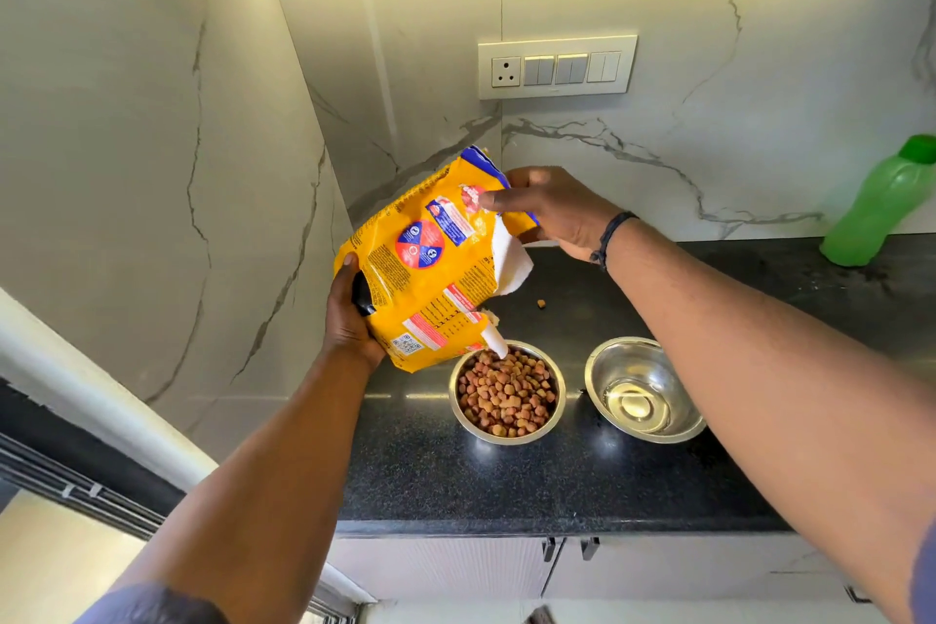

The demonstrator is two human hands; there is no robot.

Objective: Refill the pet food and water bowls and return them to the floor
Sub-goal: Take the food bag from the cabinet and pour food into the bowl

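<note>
The food bowl (pixel 508 393) is the landmark here. It sits on the dark surface (pixel 506 481) near the front edge and holds kibble (pixel 506 395) heaped close to its rim, so the food refill looks done or nearly so.

Just to its right, close beside it though contact between the rims is hard to tell, stands the water bowl (pixel 643 390). It holds only a shallow pool at the bottom, so the water refill appears largely undone. Both bowls are on the surface, so returning them to the floor is not yet done either.

Just above and left of the food bowl the yellow bag (pixel 430 264) is tilted, its torn lower corner hanging right over the bowl's far-left rim. No kibble is visibly falling. The left hand (pixel 349 319), left of the bowl, is clamped on the bag's lower left side. The right hand (pixel 549 210), farther back and above the bowl, pinches the bag's upper end between thumb and fingers. The hands are apart, one at each end of the bag.

Behind the food bowl one stray kibble piece (pixel 541 304) lies on the surface. Far to the right and back, a green bottle (pixel 876 208) stands against the wall, capped and untouched; it is probably the water source.
</note>
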